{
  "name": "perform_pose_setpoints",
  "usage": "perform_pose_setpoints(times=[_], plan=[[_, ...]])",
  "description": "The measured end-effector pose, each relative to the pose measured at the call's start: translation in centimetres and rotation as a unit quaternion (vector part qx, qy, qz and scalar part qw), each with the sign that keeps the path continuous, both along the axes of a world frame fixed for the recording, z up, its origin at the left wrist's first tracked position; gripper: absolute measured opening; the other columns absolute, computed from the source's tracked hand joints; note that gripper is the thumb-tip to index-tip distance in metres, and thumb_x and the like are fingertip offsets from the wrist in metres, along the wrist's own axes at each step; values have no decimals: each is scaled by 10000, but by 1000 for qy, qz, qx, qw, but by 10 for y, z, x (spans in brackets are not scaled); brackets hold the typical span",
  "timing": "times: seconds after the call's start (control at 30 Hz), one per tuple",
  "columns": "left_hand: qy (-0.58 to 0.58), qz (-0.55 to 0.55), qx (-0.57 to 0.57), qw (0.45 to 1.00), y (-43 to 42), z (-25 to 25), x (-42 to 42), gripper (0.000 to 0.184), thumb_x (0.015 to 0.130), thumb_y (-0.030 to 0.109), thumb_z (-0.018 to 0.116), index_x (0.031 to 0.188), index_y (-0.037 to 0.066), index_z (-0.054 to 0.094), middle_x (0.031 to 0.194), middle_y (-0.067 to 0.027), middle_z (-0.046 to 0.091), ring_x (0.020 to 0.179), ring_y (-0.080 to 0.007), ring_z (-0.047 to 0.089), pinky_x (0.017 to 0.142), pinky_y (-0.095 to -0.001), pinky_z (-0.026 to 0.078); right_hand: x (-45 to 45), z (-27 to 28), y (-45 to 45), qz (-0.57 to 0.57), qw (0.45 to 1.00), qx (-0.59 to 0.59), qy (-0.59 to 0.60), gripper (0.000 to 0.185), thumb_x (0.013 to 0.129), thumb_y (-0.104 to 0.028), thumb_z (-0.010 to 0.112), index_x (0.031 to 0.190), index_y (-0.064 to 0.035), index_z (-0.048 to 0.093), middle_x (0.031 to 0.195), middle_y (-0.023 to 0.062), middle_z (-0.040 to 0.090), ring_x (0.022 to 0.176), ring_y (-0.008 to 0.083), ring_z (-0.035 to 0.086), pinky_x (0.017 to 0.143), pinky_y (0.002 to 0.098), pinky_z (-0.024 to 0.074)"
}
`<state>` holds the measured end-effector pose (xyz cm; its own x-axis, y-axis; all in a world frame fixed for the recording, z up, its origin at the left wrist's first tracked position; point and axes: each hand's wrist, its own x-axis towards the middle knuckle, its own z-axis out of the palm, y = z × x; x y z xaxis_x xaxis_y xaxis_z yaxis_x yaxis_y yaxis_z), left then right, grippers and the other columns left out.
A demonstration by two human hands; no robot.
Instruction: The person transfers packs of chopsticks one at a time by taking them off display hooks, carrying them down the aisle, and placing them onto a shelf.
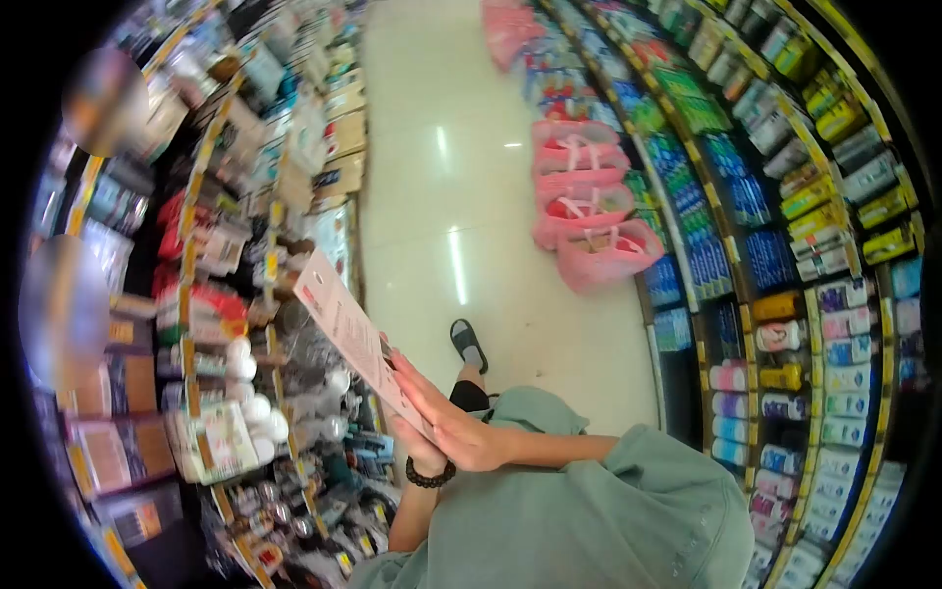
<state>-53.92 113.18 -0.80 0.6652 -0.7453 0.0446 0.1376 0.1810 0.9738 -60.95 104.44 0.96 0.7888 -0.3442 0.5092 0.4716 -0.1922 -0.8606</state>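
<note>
A flat, pale pink packaging card [348, 329] with a hang hole at its top and small print on its face is held up at a slant in front of me. My left hand [420, 450], with a dark beaded bracelet at the wrist, grips the lower end of the card. Along the card's right side lies my right hand [453, 424], its fingers stretched together and pressed against it. Something dark shows near the right fingertips, too small to make out. The print is not readable.
Packed shelves [201, 324] of boxed and hanging goods rise close on my left. More shelves [775, 344] with tubes and bottles stand on the right. Several pink bags [608, 250] sit on the tiled floor [412, 196] along the right shelf. My sandalled foot [469, 346] is below.
</note>
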Motion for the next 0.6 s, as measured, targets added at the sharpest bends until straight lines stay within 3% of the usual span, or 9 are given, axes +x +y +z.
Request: perform_pose_setpoints(times=[0.03,0.1,0.17,0.23,0.27,0.4,0.57,0.6], plan=[[62,-32,-72,995,-25,1,5,759,1000,548,187,1548,31,103,1611,-159,120,1473,-327,163,1195,-462,135,1,-3,-16,-25,999,-22,26,682,1027,-363,270,1533,46,63,1609,226,-61,1494,372,-57,1183,479,1],[190,-88,-214,954,-81,6,16,762,991,560,185,1549,45,119,1606,-165,139,1467,-330,183,1197,-456,141,8,-1,-53,-112,985,-97,89,667,985,-265,390,1521,50,150,1596,260,28,1487,412,7,1185,508,29],[298,-152,-173,927,-121,4,43,741,990,540,212,1537,42,171,1577,-161,224,1442,-326,244,1183,-455,186,17,4,-92,-184,945,-193,191,666,947,-204,455,1511,44,203,1587,272,84,1480,429,52,1186,520,51],[383,-164,-140,898,-165,10,63,721,989,521,218,1521,34,220,1546,-154,301,1411,-322,312,1163,-437,241,29,15,-132,-243,924,-204,214,668,932,-209,495,1503,28,242,1581,265,122,1475,429,84,1187,517,70],[405,-227,-178,868,-182,17,71,707,992,510,228,1527,48,218,1553,-143,290,1411,-304,317,1164,-427,245,36,21,-152,-268,913,-211,223,670,924,-212,515,1499,20,261,1579,262,141,1473,429,101,1187,515,79],[363,-254,-90,892,-246,42,86,692,1006,496,211,1537,53,189,1567,-131,264,1432,-280,281,1176,-417,227,72,38,-225,-364,890,-218,166,688,885,-200,523,1491,22,286,1573,260,175,1470,422,137,1190,514,86],[277,-282,-161,904,-290,20,109,673,1026,478,180,1541,46,172,1579,-120,229,1437,-280,267,1168,-413,239,99,60,-292,-339,913,-216,75,715,868,-199,444,1504,47,230,1584,244,163,1481,400,120,1195,496,64],[276,-243,-170,914,-301,16,110,671,1027,474,175,1542,43,165,1582,-120,220,1438,-278,265,1168,-411,236,101,61,-304,-329,918,-216,57,718,869,-202,432,1506,51,218,1586,242,158,1484,396,114,1196,492,60]])
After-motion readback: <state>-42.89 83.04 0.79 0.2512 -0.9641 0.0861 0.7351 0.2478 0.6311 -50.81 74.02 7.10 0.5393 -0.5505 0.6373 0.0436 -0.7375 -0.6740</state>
